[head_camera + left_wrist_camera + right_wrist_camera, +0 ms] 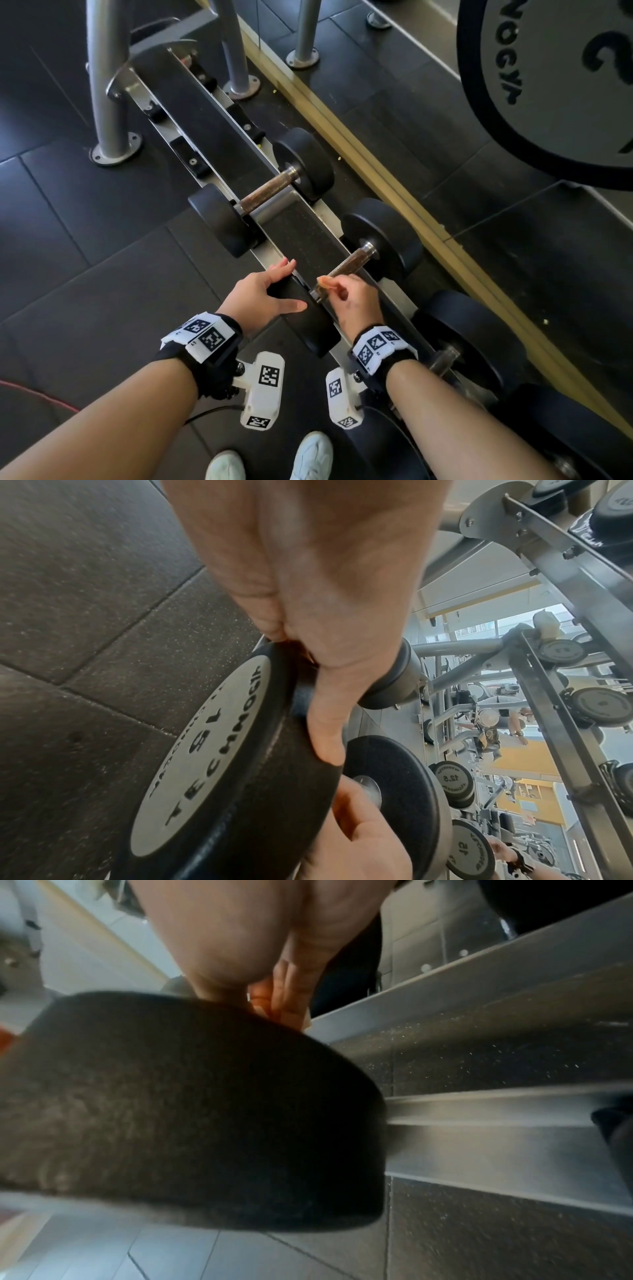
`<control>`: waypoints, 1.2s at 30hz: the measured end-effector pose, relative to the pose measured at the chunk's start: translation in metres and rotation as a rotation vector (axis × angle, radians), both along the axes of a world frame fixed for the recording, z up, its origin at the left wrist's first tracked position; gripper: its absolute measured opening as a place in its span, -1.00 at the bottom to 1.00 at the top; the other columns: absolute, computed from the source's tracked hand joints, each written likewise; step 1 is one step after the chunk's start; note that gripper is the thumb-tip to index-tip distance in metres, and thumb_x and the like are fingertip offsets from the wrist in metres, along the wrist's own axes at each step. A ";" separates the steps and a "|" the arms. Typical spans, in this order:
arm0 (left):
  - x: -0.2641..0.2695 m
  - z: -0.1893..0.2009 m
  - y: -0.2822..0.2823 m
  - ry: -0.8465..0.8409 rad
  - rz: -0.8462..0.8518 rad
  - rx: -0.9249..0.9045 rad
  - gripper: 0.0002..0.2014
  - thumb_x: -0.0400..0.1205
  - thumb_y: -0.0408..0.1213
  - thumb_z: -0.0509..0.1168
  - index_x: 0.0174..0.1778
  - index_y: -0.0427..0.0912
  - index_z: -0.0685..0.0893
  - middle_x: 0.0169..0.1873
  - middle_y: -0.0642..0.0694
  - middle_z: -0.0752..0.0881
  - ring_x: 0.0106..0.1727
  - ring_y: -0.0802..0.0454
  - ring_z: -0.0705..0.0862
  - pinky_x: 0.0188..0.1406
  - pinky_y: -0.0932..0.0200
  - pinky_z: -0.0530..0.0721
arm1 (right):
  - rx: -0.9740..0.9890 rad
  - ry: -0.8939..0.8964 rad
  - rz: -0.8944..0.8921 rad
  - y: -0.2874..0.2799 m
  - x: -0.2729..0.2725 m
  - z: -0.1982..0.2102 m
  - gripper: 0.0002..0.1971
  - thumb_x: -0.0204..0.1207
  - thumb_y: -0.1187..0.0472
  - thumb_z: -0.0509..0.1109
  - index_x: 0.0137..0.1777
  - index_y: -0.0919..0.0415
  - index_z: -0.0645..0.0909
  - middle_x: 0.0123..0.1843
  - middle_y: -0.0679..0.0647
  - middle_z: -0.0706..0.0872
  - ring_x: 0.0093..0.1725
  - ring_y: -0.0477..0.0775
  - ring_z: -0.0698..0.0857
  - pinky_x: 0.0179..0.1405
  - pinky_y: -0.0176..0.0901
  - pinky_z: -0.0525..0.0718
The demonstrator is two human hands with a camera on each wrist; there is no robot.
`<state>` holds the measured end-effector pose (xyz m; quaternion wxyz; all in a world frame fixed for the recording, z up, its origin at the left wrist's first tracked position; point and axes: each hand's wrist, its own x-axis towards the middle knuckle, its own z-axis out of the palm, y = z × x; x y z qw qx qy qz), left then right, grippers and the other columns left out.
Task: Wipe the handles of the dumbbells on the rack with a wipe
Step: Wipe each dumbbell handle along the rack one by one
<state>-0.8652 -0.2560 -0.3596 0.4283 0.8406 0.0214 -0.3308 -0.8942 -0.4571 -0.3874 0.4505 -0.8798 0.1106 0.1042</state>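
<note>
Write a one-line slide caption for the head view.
Left hand steadies a dumbbell's near weight while the right hand holds its rusty handle.

Dark speckled rubber floor tiles (85,240) meet a yellow-trimmed wall mirror (387,181), with daylight from a reflected window (479,631).

Gym weights area: black rubber-tile floor (85,240), steel rack (301,236) loaded with round black dumbbells (263,195), large weight plate (548,89) alongside, wall mirror (479,696) reflecting more racks and machines.
</note>
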 end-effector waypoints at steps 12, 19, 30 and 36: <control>-0.003 0.001 0.000 -0.006 0.011 -0.023 -0.20 0.45 -0.03 0.57 0.58 0.36 0.34 0.60 0.40 0.24 0.62 0.27 0.22 0.54 0.25 0.11 | -0.282 -0.084 -0.109 -0.031 0.032 0.003 -0.73 0.63 0.24 0.41 0.31 0.20 0.70 0.22 0.09 0.71 0.16 0.00 0.71 0.09 -0.31 0.61; -0.004 0.002 0.000 -0.002 0.015 -0.046 -0.20 0.45 -0.02 0.57 0.58 0.35 0.36 0.60 0.40 0.24 0.63 0.25 0.24 0.65 0.14 0.16 | -0.276 -0.132 -0.120 -0.028 0.032 -0.003 -0.78 0.65 0.22 0.38 0.24 0.14 0.74 0.19 0.05 0.77 0.20 0.02 0.73 0.13 -0.31 0.56; -0.003 0.002 0.001 0.005 0.008 -0.046 -0.20 0.45 0.00 0.56 0.58 0.36 0.33 0.61 0.40 0.23 0.64 0.22 0.22 0.67 0.04 0.19 | -0.382 -0.122 -0.030 -0.030 0.042 -0.001 -0.79 0.68 0.23 0.34 0.20 0.14 0.75 0.15 0.04 0.79 0.16 0.01 0.74 0.09 -0.34 0.52; -0.003 0.000 0.002 0.015 0.007 -0.058 -0.19 0.45 0.01 0.56 0.58 0.38 0.31 0.60 0.42 0.21 0.64 0.22 0.23 0.67 -0.01 0.21 | -0.347 -0.086 0.192 -0.029 0.039 0.001 -0.77 0.68 0.24 0.32 0.24 0.14 0.74 0.16 0.03 0.76 0.11 -0.07 0.72 0.11 -0.35 0.58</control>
